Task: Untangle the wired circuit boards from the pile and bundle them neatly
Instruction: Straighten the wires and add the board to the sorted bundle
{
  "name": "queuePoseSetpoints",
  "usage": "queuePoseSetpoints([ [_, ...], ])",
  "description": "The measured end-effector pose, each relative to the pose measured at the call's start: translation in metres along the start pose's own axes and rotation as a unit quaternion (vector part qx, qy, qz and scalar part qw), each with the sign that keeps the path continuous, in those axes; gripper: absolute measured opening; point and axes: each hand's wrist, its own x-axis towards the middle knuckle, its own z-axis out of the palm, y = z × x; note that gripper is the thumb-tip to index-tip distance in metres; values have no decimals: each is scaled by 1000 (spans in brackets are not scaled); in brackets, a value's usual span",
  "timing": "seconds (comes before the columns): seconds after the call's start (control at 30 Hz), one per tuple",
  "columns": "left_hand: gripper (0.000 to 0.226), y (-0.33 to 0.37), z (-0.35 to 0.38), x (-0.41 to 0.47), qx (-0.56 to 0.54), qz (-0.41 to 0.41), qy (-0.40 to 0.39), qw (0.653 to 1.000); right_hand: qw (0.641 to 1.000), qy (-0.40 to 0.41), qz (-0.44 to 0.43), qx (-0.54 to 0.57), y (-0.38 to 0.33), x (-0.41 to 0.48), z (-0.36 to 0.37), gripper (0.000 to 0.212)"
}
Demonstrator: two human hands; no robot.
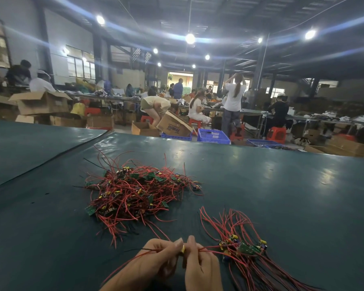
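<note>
So the piece being worked on right now is one small green circuit board with a yellow part and thin red wires [182, 248], held up just off the dark green tabletop [282, 185], right in front of the person. Both hands are closed on it. The left hand [156, 259] has its fingers curled round the wires on its side, and the right hand [201, 265] pinches the other side, thumbs nearly touching over the yellow bit. Honestly the board is mostly hidden by the fingers, so I can't say which way up it sits.

One red wire runs from the hands back up toward the big tangled pile of red-wired green boards [139, 194] in the middle of the tabletop. My guess is that's why it's being held taut between two hands: to work the lead free without dragging the whole heap along.

Just to the right of the hands lies the sorted bundle of boards with their red wires fanned out roughly parallel [246, 248]. It's close by, so I reckon the freed one only needs a short move over.

Beyond the tabletop there are open brown cardboard boxes [173, 124], blue plastic crates [213, 136], red plastic stools [277, 132], and other workers at long benches.
</note>
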Motion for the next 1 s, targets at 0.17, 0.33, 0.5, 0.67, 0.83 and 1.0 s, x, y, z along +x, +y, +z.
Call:
queuePoseSetpoints([
  [0.17, 37, -1, 1, -1, -45, -31, 29, 998, 997, 26, 50, 49, -3, 8, -7, 63],
  [0.33, 5, -6, -2, -1, 162, 92, 178, 966, 964, 55, 160, 203, 0, 14, -17, 68],
  [0.5, 21, -16, -29, -2, 501, 186, 335, 776, 887, 124, 228, 381, 4, 28, -28, 59],
  [0.67, 51, -18, -53, -4, 561, 80, 407, 716, 850, 147, 238, 447, 8, 33, -33, 44],
  [0.83, 62, -23, -62, -2, 604, -73, 337, 718, 853, 155, 222, 446, 5, 31, -31, 31],
  [1.0, 53, -27, -63, -4, 627, -57, 344, 697, 857, 149, 218, 441, 5, 31, -30, 27],
])
